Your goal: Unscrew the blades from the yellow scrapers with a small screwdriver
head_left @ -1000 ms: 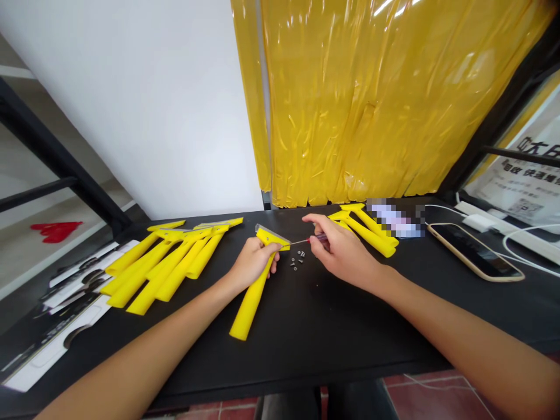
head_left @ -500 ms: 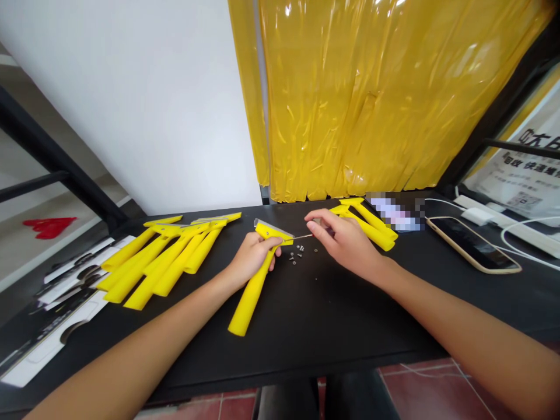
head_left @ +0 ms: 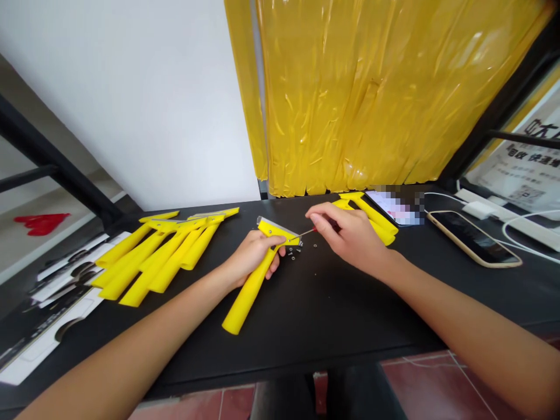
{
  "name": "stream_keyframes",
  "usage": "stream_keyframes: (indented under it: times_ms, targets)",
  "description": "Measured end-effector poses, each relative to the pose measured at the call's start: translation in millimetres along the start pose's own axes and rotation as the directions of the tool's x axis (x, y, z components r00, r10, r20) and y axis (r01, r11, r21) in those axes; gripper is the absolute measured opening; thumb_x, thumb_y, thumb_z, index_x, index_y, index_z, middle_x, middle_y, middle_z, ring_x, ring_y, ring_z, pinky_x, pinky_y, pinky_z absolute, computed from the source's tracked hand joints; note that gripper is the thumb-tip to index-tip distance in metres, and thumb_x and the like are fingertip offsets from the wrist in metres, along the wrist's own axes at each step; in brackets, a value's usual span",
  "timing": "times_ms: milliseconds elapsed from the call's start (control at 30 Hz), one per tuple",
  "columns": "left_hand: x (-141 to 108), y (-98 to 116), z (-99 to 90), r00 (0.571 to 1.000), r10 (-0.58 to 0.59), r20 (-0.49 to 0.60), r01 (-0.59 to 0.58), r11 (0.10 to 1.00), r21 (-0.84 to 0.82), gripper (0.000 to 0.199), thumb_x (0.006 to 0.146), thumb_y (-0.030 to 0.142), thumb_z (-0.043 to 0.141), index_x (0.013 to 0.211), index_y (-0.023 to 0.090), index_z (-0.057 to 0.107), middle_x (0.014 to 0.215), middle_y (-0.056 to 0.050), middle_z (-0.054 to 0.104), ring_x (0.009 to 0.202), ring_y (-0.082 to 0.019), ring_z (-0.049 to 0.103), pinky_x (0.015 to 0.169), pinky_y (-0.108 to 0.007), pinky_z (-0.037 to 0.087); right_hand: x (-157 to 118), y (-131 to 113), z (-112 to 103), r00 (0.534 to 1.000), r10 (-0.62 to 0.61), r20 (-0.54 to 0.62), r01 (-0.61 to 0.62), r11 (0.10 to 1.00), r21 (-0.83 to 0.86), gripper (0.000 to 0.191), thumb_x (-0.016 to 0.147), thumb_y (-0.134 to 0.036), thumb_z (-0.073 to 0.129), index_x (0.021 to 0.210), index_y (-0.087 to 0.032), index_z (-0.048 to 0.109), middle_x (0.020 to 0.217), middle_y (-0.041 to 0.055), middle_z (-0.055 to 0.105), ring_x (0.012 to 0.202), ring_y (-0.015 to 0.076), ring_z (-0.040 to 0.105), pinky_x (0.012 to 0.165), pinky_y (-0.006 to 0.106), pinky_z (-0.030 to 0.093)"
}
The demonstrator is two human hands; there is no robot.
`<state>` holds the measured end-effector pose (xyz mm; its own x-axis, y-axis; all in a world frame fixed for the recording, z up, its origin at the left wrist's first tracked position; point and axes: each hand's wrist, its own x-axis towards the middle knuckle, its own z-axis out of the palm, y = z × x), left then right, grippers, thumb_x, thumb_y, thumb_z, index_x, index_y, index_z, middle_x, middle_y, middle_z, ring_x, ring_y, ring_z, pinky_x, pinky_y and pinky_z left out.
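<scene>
The fingers of your left hand (head_left: 254, 256) are clamped on a yellow plastic scraper (head_left: 251, 293) where its handle meets the wide head, with your thumb lying across the head. The fingers of your right hand (head_left: 350, 233) are closed around a screwdriver with a thin metal shaft (head_left: 307, 231); its grip is mostly hidden in your hand. The shaft slants down to the left, and its tip meets the right part of the scraper's head, at a small screw there.

The scraper is in front of you, held over the black counter (head_left: 350, 315). Its long axis slants: the head points away from you and to the right, and the handle's butt points back towards you and to the left. The blade edge runs crosswise, its right end nearer you.

Just right of the scraper's head lie small metal screws and nuts (head_left: 291, 254), with one small piece a little apart on the right. To the left of the scraper, a fanned, overlapping group of yellow scrapers (head_left: 164, 256) has its handles towards you, and beyond that are black-and-white flat boxes (head_left: 61, 321). Right of the scraper, past your right hand, are more yellow plastic tools (head_left: 378, 219), a phone with a lit screen (head_left: 391, 208), partly blurred, and a dark-screened phone in a beige case (head_left: 475, 239). A white power strip (head_left: 516, 219) lies farther right. Behind the scraper hang a white panel (head_left: 175, 105) and a glossy yellow plastic curtain (head_left: 341, 105).
</scene>
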<state>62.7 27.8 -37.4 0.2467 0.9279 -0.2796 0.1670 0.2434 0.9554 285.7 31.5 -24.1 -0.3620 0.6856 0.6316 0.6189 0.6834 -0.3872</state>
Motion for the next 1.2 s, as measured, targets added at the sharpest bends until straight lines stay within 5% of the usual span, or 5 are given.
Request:
stream_keyframes:
  times_ms: [433,633,800,1000,1200]
  targets:
    - [0.1,-0.6,-1.2,0.999,0.003,0.042,-0.002,1.000,-0.010,0.031,0.086,0.037,0.064,0.066,0.013,0.064,0.044,-0.004,0.056,0.034,-0.012,0.050,0.038,-0.022,0.036,0.1,-5.7,0.1,0.999,0.031,0.041,-0.031,0.999,0.013,0.025,0.097,-0.027,0.051,0.118,-0.022,0.063,0.082,0.0013,0.071,0.067,0.0151,0.064,0.065,0.028,0.045]
    - [3.3,-2.9,-3.8,0.999,-0.026,0.035,0.027,0.999,-0.030,0.031,0.087,0.035,0.064,0.065,0.013,0.065,0.045,-0.004,0.057,0.035,-0.013,0.051,0.039,-0.023,0.039,1.8,-3.2,0.3,0.992,0.096,0.086,-0.092,0.995,-0.049,0.022,0.098,-0.041,0.054,0.095,-0.023,0.067,0.071,-0.0013,0.069,0.061,0.0147,0.063,0.061,0.029,0.042]
    - [3.3,-2.3,-4.5,0.998,-0.036,0.053,0.038,0.999,-0.031,0.031,0.087,0.034,0.065,0.066,0.012,0.065,0.047,-0.005,0.059,0.036,-0.013,0.053,0.039,-0.023,0.041,1.4,-4.3,1.0,0.995,0.047,0.091,-0.051,0.998,0.043,0.025,0.095,-0.026,0.053,0.118,-0.023,0.062,0.078,-0.0003,0.067,0.068,0.0155,0.063,0.064,0.028,0.045]
    - [3.8,-1.0,-5.0,0.997,-0.061,0.048,0.063,0.997,-0.038,0.031,0.086,0.036,0.065,0.066,0.012,0.065,0.048,-0.005,0.059,0.037,-0.014,0.054,0.040,-0.023,0.043,0.0,-4.9,2.2,0.991,0.044,0.123,-0.048,0.998,0.028,0.025,0.102,-0.040,0.048,0.102,-0.023,0.066,0.083,0.0020,0.071,0.072,0.0169,0.066,0.068,0.029,0.045]
    - [3.9,-2.3,-4.5,1.000,-0.021,0.021,0.022,0.998,-0.058,0.029,0.086,0.033,0.064,0.068,0.011,0.066,0.049,-0.006,0.059,0.036,-0.012,0.052,0.039,-0.023,0.038,1.7,-3.7,0.7,0.995,0.047,0.084,-0.052,0.997,0.051,0.029,0.096,-0.025,0.051,0.123,-0.023,0.060,0.084,0.0017,0.069,0.070,0.0163,0.062,0.067,0.029,0.045]
